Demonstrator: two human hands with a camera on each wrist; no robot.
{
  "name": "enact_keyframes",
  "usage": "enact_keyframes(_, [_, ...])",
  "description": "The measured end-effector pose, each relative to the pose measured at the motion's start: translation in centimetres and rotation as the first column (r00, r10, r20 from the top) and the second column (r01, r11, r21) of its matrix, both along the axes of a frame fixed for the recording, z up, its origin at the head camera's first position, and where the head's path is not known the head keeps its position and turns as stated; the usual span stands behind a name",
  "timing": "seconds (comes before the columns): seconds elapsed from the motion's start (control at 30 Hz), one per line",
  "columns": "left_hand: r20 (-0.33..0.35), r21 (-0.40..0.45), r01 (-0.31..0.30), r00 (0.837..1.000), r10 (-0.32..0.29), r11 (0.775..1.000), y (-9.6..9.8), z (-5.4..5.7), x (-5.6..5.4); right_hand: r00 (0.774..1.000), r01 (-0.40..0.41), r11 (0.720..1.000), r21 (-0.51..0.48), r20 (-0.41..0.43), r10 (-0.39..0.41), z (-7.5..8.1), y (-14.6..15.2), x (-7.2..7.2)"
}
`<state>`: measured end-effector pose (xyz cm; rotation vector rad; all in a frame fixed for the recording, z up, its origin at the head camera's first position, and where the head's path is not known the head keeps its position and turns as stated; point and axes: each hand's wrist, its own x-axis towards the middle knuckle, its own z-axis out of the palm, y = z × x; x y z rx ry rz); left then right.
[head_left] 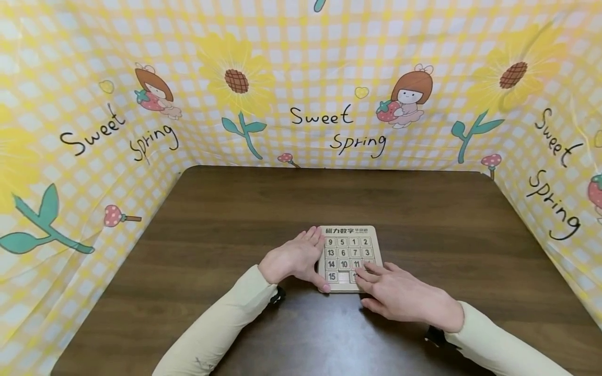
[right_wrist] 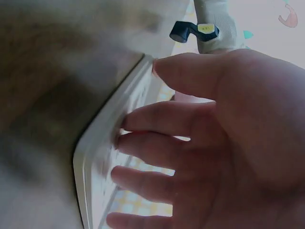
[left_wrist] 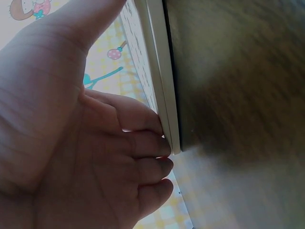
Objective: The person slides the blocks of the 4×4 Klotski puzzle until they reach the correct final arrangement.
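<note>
A square wooden number slide puzzle (head_left: 371, 228) lies flat on the table, with Chinese lettering along its far rim. Its top row reads 9, 5, 1, 2; the bare gap (head_left: 344, 277) is in the nearest row, just right of the 15 tile (head_left: 332, 277). My left hand (head_left: 301, 257) holds the puzzle's left side, thumb at the near corner and fingers along the edge. My right hand (head_left: 400, 293) reaches over the near right part, its outstretched fingertips touching the tiles right of the gap. Those fingers partly hide several tiles there.
The dark wood-grain table (head_left: 263, 198) surrounds the puzzle. Yellow checked cloth (head_left: 301, 62) with sunflowers and lettering stands along the back and both sides. A dark band (head_left: 278, 295) shows at the left wrist, and another dark band (head_left: 436, 336) at the right wrist.
</note>
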<state>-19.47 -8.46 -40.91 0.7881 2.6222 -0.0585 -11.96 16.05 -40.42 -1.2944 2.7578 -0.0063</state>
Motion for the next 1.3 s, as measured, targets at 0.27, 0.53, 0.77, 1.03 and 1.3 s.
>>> enact_keyframes(0.27, [-0.003, -0.012, -0.003, 1.0, 0.003, 1.0, 0.1, 0.1, 0.0, 0.999, -0.02, 1.0, 0.006, -0.033, 0.02, 0.2, 0.6, -0.3])
enact_keyframes(0.53, [0.002, -0.01, -0.002, 1.0, 0.002, 1.0, 0.0, 0.3, 0.0, 0.992, -0.083, 0.995, -0.057, -0.102, 0.077, -0.1, -0.6, -1.0])
enact_keyframes(0.77, [-0.002, -0.008, 0.004, 1.0, -0.004, 1.0, 0.1, 0.3, -0.1, 0.993, -0.1, 0.994, -0.045, -0.07, 0.097, -0.5, -2.1, -1.3])
enact_keyframes(1.03, [0.002, -0.001, 0.0, 1.0, 0.0, 1.0, 0.1, 0.3, 0.0, 0.995, -0.096, 0.995, -0.013, -0.01, 0.096, -1.1, -2.9, -1.3])
enact_keyframes(1.3, [0.012, 0.0, 0.004, 1.0, -0.004, 1.0, 0.0, 0.3, 0.0, 0.992, -0.112, 0.994, -0.019, -0.052, 0.111, -1.2, -2.6, -1.2])
